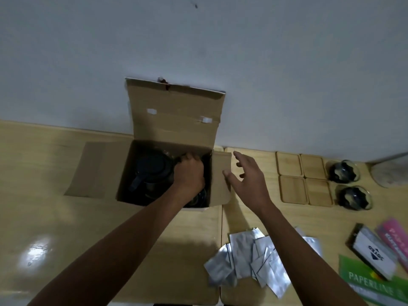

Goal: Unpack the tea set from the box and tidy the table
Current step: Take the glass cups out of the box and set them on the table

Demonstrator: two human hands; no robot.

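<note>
Left grip [189, 173] inside box [174, 127] beside teapot [152, 171] (dark).

- You are at a plain room in a home or small office: bare pale painted wall [198, 40] behind light wood-grain tabletops [44, 162].
- Stationery lies to your right: a green paper ream wrapper [364, 286].
- Domestic goods: four square wooden coasters [304, 178] and an open brown cardboard box [176, 120].

Matt brown cardboard box [174, 120], glossy pale wood table [44, 217], crinkled silvery, perhaps foil, sachets [245, 263], matt wooden coasters [304, 178].
</note>
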